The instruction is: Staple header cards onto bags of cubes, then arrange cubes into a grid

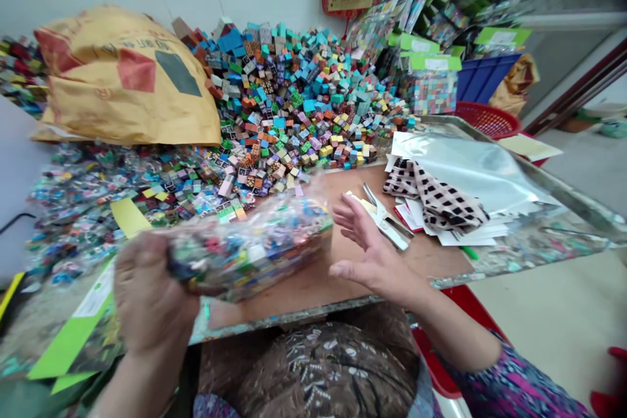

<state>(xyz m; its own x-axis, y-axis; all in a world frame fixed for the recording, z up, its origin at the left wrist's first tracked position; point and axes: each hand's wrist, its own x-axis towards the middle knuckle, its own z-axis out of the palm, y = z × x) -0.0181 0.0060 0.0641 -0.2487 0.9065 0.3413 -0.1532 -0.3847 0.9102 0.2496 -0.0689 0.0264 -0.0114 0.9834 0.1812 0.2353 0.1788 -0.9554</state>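
Note:
My left hand (153, 294) grips one end of a clear plastic bag (259, 248) packed with small colourful blocks, held above the near edge of the brown board (289, 294). Motion blurs the bag, so single pieces inside are hard to make out. Off the bag's far end, my right hand (367, 248) is open with fingers stretched out and thumb apart, not touching it. Just beyond that hand lie scissors (389, 222) on the board.
A large pile of coloured blocks (294, 98) fills the back, beside a yellow sack (132, 78). To the right are a patterned cloth (441, 196), clear plastic sheets (470, 163), a red basket (484, 121) and filled bags (431, 81). Green-topped packaging (73, 326) lies front left.

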